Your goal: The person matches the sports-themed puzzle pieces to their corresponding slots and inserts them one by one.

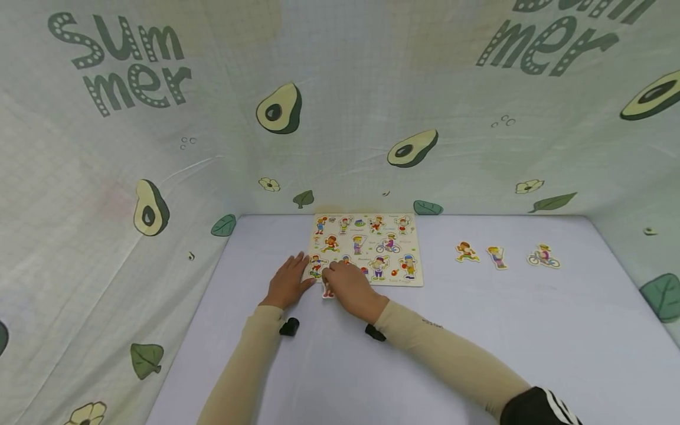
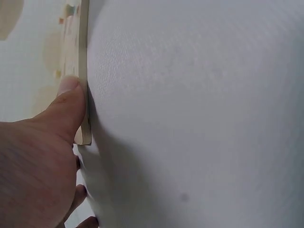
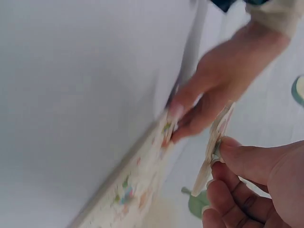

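Note:
A flat puzzle board (image 1: 393,281) printed with cartoon children lies at the back of the white table. My left hand (image 1: 288,282) rests at its lower left corner, fingers extended, with the thumb on the board's edge in the left wrist view. Over the board's lower left part, my right hand (image 1: 352,290) pinches a thin wooden puzzle piece (image 3: 204,173) between thumb and fingers. The piece is seen nearly edge-on in the right wrist view, and my hand hides most of its picture in the head view.
Right of the board lie three cut-out puzzle pieces: a running child (image 1: 467,252), a standing child (image 1: 497,258) and a child on a bicycle (image 1: 543,257). A cloth backdrop (image 1: 340,159) with avocados and leaves rises behind the table (image 1: 451,330).

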Tool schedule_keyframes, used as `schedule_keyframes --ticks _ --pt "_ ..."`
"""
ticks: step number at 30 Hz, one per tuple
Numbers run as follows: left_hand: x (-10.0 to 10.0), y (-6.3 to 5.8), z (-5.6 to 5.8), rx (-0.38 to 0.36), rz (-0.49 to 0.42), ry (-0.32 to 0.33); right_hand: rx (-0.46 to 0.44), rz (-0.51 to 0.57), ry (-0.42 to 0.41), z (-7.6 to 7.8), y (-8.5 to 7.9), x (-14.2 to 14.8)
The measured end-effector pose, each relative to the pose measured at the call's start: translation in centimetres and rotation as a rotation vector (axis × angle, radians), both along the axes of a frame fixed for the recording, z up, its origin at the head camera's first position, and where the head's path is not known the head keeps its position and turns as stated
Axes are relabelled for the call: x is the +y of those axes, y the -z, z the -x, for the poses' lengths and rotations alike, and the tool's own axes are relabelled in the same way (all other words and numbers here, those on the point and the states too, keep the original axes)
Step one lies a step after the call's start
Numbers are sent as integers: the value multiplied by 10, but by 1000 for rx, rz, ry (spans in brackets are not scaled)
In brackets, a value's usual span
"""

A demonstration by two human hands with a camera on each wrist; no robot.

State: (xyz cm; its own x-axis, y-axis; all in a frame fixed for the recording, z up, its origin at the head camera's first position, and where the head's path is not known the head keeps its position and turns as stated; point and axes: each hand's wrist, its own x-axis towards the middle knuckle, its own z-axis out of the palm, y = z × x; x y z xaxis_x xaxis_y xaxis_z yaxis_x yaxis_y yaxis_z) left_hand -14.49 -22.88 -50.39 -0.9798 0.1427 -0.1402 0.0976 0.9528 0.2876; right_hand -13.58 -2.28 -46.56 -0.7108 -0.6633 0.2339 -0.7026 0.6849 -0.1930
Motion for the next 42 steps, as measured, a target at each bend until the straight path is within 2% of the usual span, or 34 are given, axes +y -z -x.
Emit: schedule_keyframes --ticks 7,13,23,28,34,42 --pt "-1 2 -1 9 -4 -4 -74 87 74 40 -10 10" --pt "-2 4 -1 16 -24 -4 -119 160 105 74 -15 15" --pt "-4 5 -1 23 -32 1 -137 175 100 122 -5 5" --pt "-4 8 1 14 -12 2 -169 166 102 138 -2 -2" --pt "-3 8 0 1 -31 -13 -219 83 106 155 5 -15" --pt "-5 10 1 4 -2 -11 -242 19 130 170 13 -32"
